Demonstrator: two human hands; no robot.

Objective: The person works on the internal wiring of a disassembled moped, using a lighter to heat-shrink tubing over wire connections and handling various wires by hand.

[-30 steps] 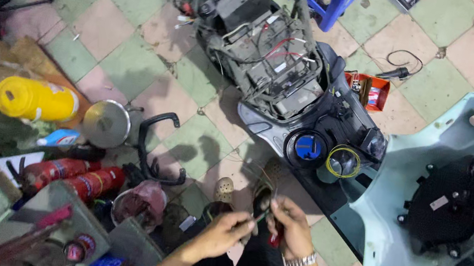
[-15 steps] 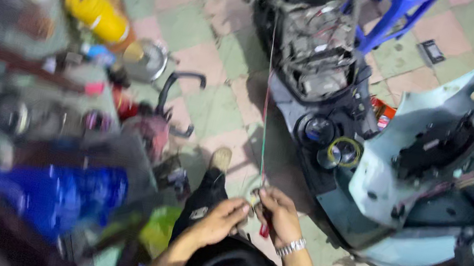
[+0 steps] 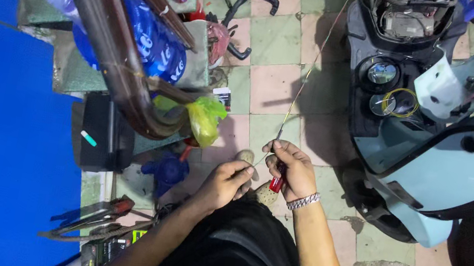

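My right hand [image 3: 292,168] grips a small tool with a red handle [image 3: 276,182] and touches a thin cable [image 3: 308,74] that runs up towards the pale blue scooter [image 3: 438,168]. My left hand [image 3: 231,179] pinches the lower end of that cable just left of the right hand. A metal bracelet [image 3: 303,200] sits on my right wrist. Both hands hover over the tiled floor [image 3: 275,62], above my dark-clothed lap.
A cluttered bench with a blue plastic bottle [image 3: 149,40], a yellow-green bag [image 3: 204,117] and curved metal tubing [image 3: 113,59] stands at the left. A blue panel fills the far left. Pliers and tools [image 3: 98,219] lie low left. The scooter's open front shows round gauges [image 3: 382,73].
The view has swung left and closer to the bench. My hands stay together on the cable and the red-handled tool, now lower in the picture.
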